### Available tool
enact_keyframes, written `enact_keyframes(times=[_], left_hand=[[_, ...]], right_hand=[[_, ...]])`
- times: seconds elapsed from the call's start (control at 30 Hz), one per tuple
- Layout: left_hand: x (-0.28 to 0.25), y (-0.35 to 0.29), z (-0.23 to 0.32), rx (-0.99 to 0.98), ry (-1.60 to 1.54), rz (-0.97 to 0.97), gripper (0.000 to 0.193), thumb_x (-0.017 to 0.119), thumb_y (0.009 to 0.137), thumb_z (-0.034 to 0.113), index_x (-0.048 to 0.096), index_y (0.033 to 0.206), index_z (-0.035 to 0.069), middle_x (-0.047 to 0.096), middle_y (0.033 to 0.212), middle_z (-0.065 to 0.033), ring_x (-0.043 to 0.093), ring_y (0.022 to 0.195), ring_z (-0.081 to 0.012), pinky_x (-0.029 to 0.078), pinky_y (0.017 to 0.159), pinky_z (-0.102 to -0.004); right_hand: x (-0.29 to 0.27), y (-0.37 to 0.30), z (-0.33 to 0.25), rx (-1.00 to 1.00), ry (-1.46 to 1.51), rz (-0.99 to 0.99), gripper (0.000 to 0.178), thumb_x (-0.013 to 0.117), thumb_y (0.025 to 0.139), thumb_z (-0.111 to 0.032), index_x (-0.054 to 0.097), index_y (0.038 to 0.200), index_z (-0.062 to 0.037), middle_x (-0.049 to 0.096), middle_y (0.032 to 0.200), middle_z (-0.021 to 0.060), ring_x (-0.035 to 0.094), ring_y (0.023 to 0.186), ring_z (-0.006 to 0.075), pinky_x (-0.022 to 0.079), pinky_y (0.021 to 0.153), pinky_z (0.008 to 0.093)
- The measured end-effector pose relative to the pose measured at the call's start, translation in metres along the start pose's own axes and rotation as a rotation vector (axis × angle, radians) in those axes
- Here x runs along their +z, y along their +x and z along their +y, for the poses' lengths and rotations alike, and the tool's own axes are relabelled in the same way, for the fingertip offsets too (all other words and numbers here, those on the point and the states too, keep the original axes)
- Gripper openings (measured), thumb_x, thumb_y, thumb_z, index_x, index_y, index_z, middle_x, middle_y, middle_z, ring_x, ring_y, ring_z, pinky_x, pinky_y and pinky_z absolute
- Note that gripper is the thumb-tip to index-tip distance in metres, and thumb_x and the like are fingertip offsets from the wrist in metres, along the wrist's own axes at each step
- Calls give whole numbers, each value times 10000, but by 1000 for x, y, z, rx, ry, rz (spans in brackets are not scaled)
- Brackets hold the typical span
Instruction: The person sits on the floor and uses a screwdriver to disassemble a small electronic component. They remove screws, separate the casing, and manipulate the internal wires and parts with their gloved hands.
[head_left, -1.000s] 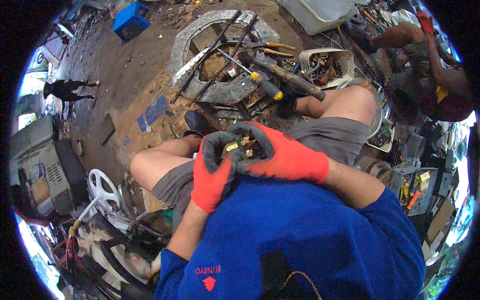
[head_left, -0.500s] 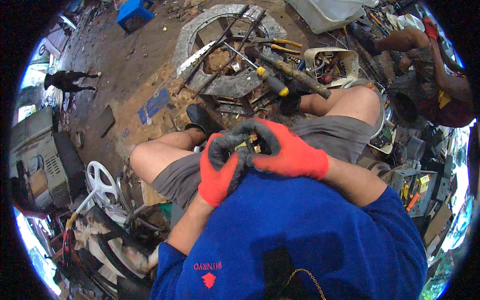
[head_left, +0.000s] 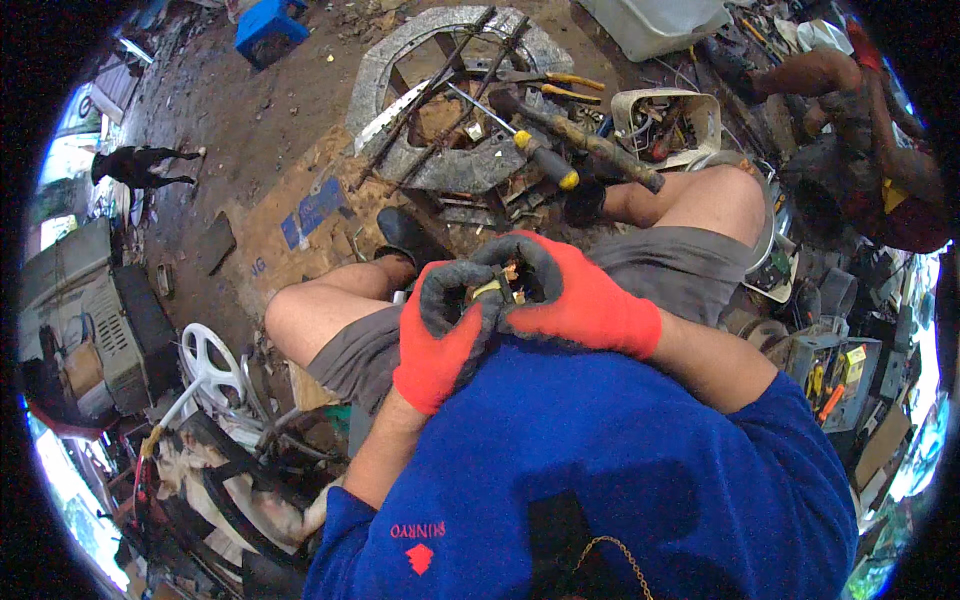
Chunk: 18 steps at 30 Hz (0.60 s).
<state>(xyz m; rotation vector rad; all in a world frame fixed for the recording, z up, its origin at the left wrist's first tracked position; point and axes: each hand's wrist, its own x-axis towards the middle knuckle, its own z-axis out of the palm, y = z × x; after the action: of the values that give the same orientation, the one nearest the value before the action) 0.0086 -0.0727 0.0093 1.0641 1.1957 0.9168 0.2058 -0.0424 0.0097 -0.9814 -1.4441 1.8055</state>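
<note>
I sit with my knees apart, wearing a blue shirt and grey shorts. My left hand (head_left: 440, 335) and my right hand (head_left: 570, 295), both in red gloves with dark grey fingers, are curled together in front of my chest. Between the fingertips they grip a small yellowish part (head_left: 492, 288) with bits of metal or wire on it; most of it is hidden by the gloves. On the ground past my knees lies a grey round metal frame (head_left: 400, 80) with rods, a hammer (head_left: 580, 140) and a yellow-handled screwdriver (head_left: 535, 155) across it.
A white box of wires (head_left: 665, 120) stands at my right knee. Another person (head_left: 870, 150) crouches at the far right. A blue crate (head_left: 265, 28) sits far back. A white fan guard (head_left: 205, 365), cables and scrap pile up at my left. Tool bins (head_left: 830, 370) crowd the right.
My hands stay clasped on the small part and have barely shifted. The view has tilted slightly, so the ground items sit a little higher in the picture.
</note>
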Motion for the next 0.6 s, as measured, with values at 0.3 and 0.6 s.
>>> enact_keyframes(times=[0.3, 0.6], left_hand=[[-2, -2, -11, 96, 85, 43, 272, 605, 852, -41, 565, 1114, 19, 572, 1091, -51, 551, 1015, -138, 432, 914, -276], [-15, 8, -17, -64, -82, 51, 334, 608, 877, -3, 532, 1202, 18, 580, 1148, -61, 533, 1099, -140, 423, 964, -289]], right_hand=[[4, 4, 7, 24, 246, -16, 559, 737, 777, -135, 545, 1291, -28, 648, 1165, 65, 577, 1083, 140, 436, 986, 323], [-4, 8, -6, 37, 154, -13, 584, 706, 811, -120, 490, 1347, -32, 604, 1250, 94, 541, 1181, 159, 429, 1020, 325]])
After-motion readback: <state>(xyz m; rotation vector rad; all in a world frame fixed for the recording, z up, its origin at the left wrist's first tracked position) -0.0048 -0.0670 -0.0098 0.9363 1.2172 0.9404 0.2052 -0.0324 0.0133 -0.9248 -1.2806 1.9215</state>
